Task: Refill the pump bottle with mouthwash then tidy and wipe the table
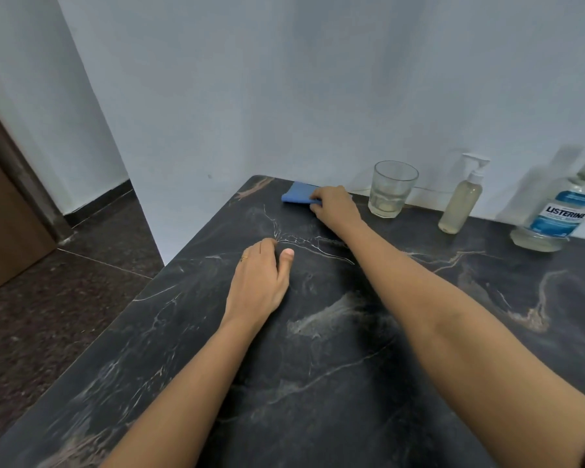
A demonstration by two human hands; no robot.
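A folded blue cloth [298, 194] lies at the far edge of the dark marble table [335, 349], against the wall. My right hand [335, 206] is stretched out and grips the cloth's right end. My left hand [260, 278] rests flat on the table, fingers loosely together, holding nothing. To the right along the wall stand a clear glass [390, 189], a pump bottle [461, 201] filled with pale liquid, and a large Listerine mouthwash bottle [558, 214] with a little liquid at its bottom.
A pale wall runs behind the table and turns a corner at the left. Dark tiled floor [65, 298] lies left of the table's edge, with a brown door [4, 211] at the far left.
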